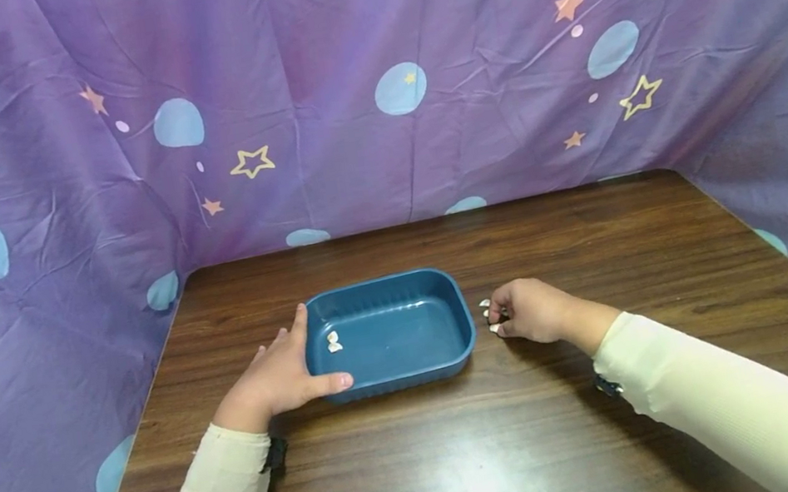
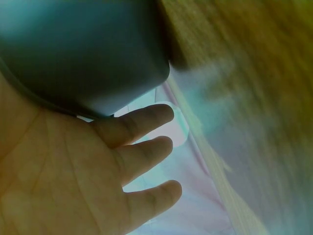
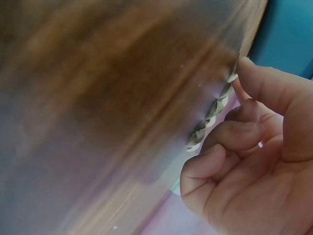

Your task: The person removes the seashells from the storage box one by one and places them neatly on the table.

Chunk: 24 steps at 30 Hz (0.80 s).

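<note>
My left hand (image 1: 278, 380) rests against the left end of a blue rectangular tray (image 1: 469, 340). Its thumb lies along the near rim and its index finger reaches the far corner; in the left wrist view the other fingers stretch out straight below the tray. Two small white pieces (image 1: 334, 342), shell-like in look, lie inside on the left. Just right of the tray, my right hand (image 1: 535, 310) pinches a small white piece (image 3: 233, 76) between thumb and index finger at the tabletop. More such pieces (image 3: 211, 120) lie in a row beside its curled fingers.
Everything stands on a brown wood-grain table (image 1: 408, 454). A purple cloth (image 1: 333, 27) with stars and blue shapes hangs behind the table and along both sides.
</note>
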Available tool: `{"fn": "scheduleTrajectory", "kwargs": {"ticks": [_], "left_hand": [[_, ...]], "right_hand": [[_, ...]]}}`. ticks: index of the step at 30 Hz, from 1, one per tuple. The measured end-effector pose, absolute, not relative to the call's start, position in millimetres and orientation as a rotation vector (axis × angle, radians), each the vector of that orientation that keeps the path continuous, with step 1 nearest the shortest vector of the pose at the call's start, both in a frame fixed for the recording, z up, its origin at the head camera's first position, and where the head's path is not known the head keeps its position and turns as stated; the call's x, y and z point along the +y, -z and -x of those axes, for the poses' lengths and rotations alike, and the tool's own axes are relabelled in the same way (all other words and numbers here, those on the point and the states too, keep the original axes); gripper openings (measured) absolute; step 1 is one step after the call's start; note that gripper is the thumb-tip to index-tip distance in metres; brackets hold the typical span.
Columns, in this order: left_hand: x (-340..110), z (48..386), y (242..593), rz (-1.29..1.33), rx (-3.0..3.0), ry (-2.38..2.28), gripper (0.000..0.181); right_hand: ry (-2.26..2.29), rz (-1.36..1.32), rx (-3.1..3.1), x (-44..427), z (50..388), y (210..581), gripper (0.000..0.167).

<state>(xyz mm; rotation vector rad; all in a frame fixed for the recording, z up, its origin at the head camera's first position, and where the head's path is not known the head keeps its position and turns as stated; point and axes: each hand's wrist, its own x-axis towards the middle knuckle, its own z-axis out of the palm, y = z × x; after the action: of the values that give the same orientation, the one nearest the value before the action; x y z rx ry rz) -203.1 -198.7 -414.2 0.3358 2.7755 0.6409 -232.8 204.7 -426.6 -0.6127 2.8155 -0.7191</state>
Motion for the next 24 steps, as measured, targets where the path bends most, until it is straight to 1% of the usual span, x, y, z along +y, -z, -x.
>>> {"fn": "scheduleTrajectory", "kwargs": {"ticks": [4,8,15,24], "left_hand": [[-198.5,203.8,413.7,-0.335,2.777,-0.643,0.142],[-198.6,203.9,413.0,-0.332,2.778,-0.641,0.141],[-198.7,203.1,412.6,-0.327,2.777,-0.645,0.141],[-197.2,203.9,413.6,-0.336,2.779,-0.645,0.140]], "right_hand": [[0.795,0.606,2.808,203.9,235.3,415.7,0.011],[0.923,0.599,2.793,198.9,240.7,393.1,0.008],[1.065,0.641,2.794,176.2,251.0,362.1,0.009],[1.111,0.699,2.761,125.5,255.2,359.7,0.010]]}}
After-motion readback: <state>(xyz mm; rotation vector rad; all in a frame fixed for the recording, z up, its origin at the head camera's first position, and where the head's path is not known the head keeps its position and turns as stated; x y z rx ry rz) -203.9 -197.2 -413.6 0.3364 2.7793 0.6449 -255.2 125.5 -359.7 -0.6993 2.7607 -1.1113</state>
